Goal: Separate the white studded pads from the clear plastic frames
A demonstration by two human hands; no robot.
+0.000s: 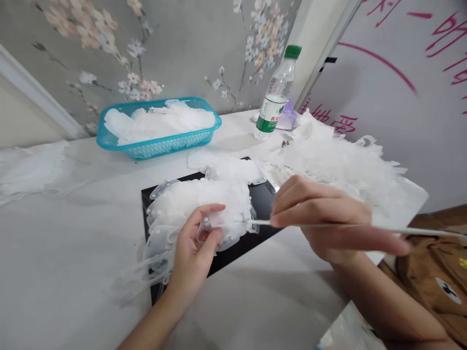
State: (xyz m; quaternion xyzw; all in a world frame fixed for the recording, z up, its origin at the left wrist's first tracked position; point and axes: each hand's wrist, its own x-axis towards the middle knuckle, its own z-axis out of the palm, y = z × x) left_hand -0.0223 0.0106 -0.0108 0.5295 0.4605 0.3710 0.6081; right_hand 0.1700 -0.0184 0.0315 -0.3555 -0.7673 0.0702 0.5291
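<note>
My left hand (199, 248) pinches a small translucent piece (207, 223) between thumb and fingers, above a heap of similar translucent white pieces (193, 197). The heap lies on a black board (261, 201) and spills over its left edge. My right hand (321, 214) holds a long thin white strip (401, 229). One end of the strip reaches left toward the piece at my left hand; the other runs out past the right edge of the view. Whether strip and piece are joined is too blurred to tell.
Behind the board stands a blue basket (164, 143) of white pieces. A green-capped bottle (272, 102) and a purple item (287, 115) are farther right. A large white pile (339, 160) covers the right side; a brown bag (434, 277) is at lower right.
</note>
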